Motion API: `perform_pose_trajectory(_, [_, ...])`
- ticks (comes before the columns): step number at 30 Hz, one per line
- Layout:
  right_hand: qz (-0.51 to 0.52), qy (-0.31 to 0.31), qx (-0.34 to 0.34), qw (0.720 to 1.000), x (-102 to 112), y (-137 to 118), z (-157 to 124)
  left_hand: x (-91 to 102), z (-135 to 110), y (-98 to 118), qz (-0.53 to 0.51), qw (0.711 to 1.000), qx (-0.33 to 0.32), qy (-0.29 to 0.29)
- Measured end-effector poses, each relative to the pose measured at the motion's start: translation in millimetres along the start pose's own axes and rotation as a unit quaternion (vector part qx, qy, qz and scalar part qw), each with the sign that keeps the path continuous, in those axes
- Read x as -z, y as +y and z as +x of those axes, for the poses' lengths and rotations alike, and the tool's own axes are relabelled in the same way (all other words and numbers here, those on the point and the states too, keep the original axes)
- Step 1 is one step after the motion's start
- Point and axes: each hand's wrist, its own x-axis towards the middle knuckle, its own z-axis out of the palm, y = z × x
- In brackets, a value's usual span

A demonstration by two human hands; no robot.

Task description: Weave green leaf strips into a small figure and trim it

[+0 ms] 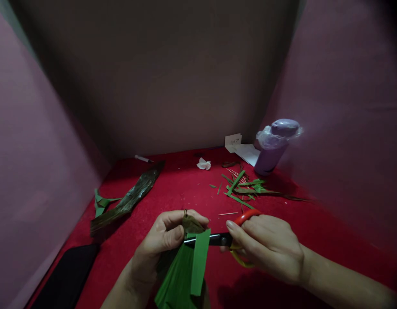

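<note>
My left hand [164, 238] is closed, pinching the top of a folded green leaf piece [185, 274] with a brownish tip near my fingers. My right hand [269, 246] grips scissors [218, 239] with red and yellow handles. The dark blades point left and meet the upper edge of the green leaf, close to my left thumb. Both hands hover low over the red table cloth [185, 189].
Cut green strips and thin sticks [243, 186] lie scattered at the right. A purple bottle wrapped in plastic [274, 146] stands behind them beside white paper [242, 148]. A long dark leaf [129, 199] lies at the left, a black flat object [68, 277] at the near-left corner. Pink walls enclose the table.
</note>
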Motion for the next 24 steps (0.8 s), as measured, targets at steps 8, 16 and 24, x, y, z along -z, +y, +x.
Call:
perform_pose_trajectory(8, [0.170,0.018,-0.180,0.969,-6.7,8.6,-5.7,13.3,7.1,-1.5,-0.027,0.998,0.002,0.061])
perform_pose_trajectory(16, [0.233,-0.140,-0.479,0.835,-2.5,32.5,-5.6,22.6,19.3,-5.2,-0.032,0.988,-0.013,0.149])
perform_pose_trajectory(24, [0.246,-0.155,-0.300,0.909,-1.1,36.1,5.9,21.7,20.9,-6.9,-0.039,0.986,0.014,0.163])
